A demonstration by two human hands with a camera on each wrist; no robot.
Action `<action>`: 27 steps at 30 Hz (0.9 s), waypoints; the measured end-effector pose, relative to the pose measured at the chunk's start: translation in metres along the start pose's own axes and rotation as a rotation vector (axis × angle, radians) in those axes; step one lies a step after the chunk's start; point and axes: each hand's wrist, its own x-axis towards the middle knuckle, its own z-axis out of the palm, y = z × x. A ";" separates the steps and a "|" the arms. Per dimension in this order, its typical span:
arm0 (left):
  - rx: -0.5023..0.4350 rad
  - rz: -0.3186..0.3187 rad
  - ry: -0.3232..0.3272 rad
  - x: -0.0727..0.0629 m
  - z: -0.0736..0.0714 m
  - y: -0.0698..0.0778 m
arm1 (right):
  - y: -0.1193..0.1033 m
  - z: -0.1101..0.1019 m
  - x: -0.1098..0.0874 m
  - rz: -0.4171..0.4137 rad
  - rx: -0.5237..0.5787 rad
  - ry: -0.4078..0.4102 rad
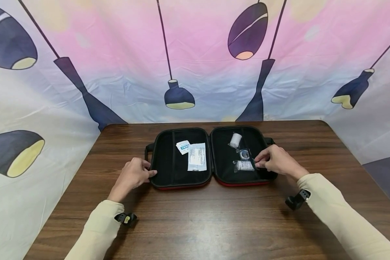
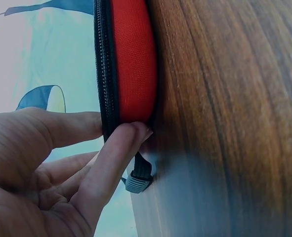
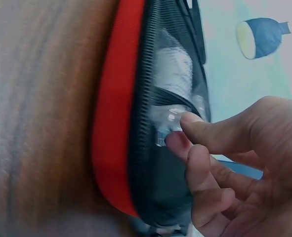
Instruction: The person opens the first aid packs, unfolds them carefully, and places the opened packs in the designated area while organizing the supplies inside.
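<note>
An open black-lined case (image 1: pixel 162 159) with a red outer shell lies flat on the table. My left hand (image 1: pixel 132 177) grips its left half near the front corner; thumb and finger hold the zipped edge (image 2: pixel 106 64) in the left wrist view. Over the right half, my right hand (image 1: pixel 276 160) pinches the clear wrapper end of a white bandage roll (image 1: pixel 245 165). In the right wrist view, a black elastic strap (image 3: pixel 173 98) crosses this roll (image 3: pixel 174 71). Behind it lie a small bagged ring-shaped roll (image 1: pixel 244 155) and another white roll (image 1: pixel 235 140).
In the left half lie a flat white packet (image 1: pixel 197 157) and small blue-and-white packets (image 1: pixel 183 147). Carry handles (image 1: pixel 148 150) stick out at the case's outer sides. The brown wooden table (image 1: pixel 208 224) ends at a printed cloth backdrop (image 1: pixel 201 65).
</note>
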 end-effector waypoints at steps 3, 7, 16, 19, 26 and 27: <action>0.006 0.010 0.000 -0.001 0.000 -0.001 | -0.002 -0.008 -0.001 -0.001 -0.010 0.011; 0.016 0.027 -0.013 -0.002 -0.001 -0.001 | -0.002 -0.018 -0.002 0.005 -0.027 0.027; 0.052 0.083 0.006 -0.006 -0.011 0.005 | 0.004 -0.032 -0.003 0.054 -0.011 0.060; 0.071 0.107 0.030 -0.006 -0.015 0.008 | 0.008 -0.033 -0.002 0.070 0.005 0.063; 0.067 0.144 0.053 0.002 -0.021 0.020 | 0.020 -0.035 -0.002 0.101 -0.014 0.067; 0.061 0.145 0.046 0.004 -0.022 0.023 | 0.021 -0.034 -0.002 0.102 -0.021 0.071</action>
